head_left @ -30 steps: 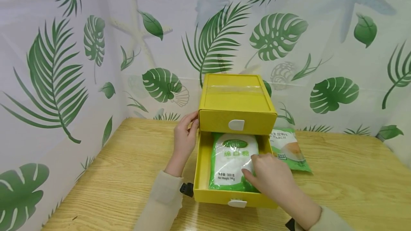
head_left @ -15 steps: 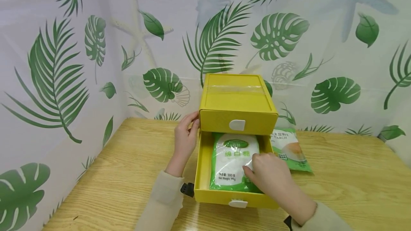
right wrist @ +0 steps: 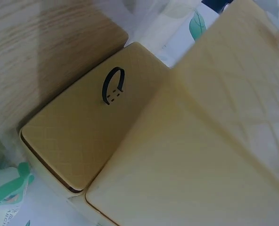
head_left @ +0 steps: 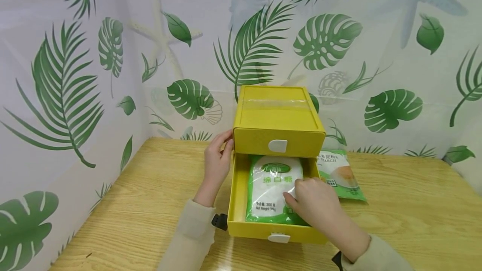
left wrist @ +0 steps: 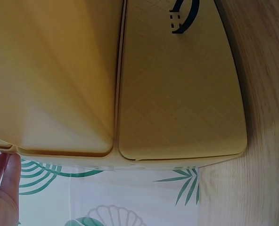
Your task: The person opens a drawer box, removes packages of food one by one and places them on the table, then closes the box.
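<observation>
Flat white-and-green plastic bag point(head_left: 269, 193) in open yellow lower drawer point(head_left: 250, 231) of boxy yellow unit point(head_left: 276, 118); left hand point(head_left: 217, 154), near-straight fingers against unit; right hand point(head_left: 318, 200), can't tell grip; steep lift might snag bag under unit.

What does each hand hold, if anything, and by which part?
Right hand: cannot be told; its fingertips are hidden near the sugar bag. Left hand: touches the left side of the yellow cabinet; no grip shows.
</observation>
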`<state>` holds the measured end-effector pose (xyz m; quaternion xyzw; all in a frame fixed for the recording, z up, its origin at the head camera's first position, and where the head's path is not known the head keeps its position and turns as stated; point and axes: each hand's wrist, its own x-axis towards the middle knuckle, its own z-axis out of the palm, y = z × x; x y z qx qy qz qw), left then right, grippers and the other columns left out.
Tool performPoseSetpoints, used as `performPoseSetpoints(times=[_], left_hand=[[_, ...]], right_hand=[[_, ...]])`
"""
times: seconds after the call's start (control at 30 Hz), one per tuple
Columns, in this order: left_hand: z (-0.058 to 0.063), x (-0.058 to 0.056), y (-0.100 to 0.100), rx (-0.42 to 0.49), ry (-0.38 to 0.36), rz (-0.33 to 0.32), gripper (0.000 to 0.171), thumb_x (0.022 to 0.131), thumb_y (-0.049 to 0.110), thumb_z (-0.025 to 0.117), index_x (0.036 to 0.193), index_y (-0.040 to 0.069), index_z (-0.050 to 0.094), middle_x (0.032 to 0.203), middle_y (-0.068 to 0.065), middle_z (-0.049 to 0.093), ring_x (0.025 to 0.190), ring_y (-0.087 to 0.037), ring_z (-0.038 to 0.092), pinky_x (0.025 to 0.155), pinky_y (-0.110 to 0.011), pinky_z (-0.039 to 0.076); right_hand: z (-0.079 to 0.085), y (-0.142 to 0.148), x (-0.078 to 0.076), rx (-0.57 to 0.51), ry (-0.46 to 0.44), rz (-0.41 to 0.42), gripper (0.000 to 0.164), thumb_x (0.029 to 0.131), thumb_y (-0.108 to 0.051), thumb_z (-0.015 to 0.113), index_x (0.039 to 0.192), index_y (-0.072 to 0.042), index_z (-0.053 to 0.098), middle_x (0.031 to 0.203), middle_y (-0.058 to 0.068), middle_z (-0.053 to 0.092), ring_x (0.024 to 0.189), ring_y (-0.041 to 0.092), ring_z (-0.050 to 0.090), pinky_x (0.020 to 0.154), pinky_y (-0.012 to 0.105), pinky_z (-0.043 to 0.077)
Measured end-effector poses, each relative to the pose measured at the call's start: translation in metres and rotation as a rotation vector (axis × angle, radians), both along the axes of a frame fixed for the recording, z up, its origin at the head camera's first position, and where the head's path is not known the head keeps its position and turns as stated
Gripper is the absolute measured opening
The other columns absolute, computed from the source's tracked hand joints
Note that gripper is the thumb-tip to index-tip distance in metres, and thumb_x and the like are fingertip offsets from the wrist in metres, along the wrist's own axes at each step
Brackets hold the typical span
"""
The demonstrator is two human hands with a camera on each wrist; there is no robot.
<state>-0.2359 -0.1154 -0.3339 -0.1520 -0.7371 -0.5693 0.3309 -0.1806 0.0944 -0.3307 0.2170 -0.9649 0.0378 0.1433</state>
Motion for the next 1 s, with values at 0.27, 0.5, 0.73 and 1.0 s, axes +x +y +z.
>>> performPoseSetpoints(times=[0.27, 0.5, 0.73, 1.0], left_hand=[[-0.017, -0.016, -0.005, 0.014, 0.018, -0.007, 0.024, 0.086, -0.006, 0.05, 0.109, -0.008, 0.057, 0.108, -0.019, 0.057, 0.097, -0.028, 0.055, 0.071, -0.031, 0.052], [-0.016, -0.014, -0.005, -0.002, 0.026, -0.004, 0.024, 0.088, -0.003, 0.05, 0.11, -0.008, 0.057, 0.107, -0.018, 0.057, 0.096, -0.026, 0.056, 0.071, -0.027, 0.052], [-0.018, -0.015, -0.005, 0.003, 0.028, -0.008, 0.023, 0.088, -0.001, 0.05, 0.109, -0.008, 0.057, 0.107, -0.019, 0.057, 0.096, -0.027, 0.055, 0.072, -0.028, 0.052], [0.002, 0.002, -0.001, -0.009, 0.008, 0.001, 0.023, 0.086, -0.008, 0.048, 0.108, -0.013, 0.055, 0.105, -0.024, 0.056, 0.095, -0.032, 0.055, 0.073, -0.032, 0.052]], right_hand=[[-0.002, -0.002, -0.001, -0.021, -0.006, 0.065, 0.036, 0.078, -0.028, 0.064, 0.054, -0.012, 0.043, 0.046, -0.003, 0.034, 0.042, 0.011, 0.032, 0.034, 0.021, 0.024], [-0.002, -0.004, -0.001, -0.034, -0.005, 0.076, 0.029, 0.077, -0.027, 0.065, 0.06, -0.01, 0.049, 0.048, -0.004, 0.036, 0.043, 0.01, 0.034, 0.033, 0.021, 0.026], [0.0, -0.004, 0.0, -0.021, -0.025, -0.014, 0.031, 0.077, -0.029, 0.065, 0.064, -0.005, 0.051, 0.052, 0.001, 0.041, 0.046, 0.014, 0.037, 0.034, 0.023, 0.029], [-0.002, -0.002, -0.005, 0.042, -0.076, -0.025, 0.045, 0.079, -0.037, 0.063, 0.051, -0.013, 0.038, 0.047, 0.0, 0.037, 0.042, 0.013, 0.035, 0.033, 0.024, 0.027]])
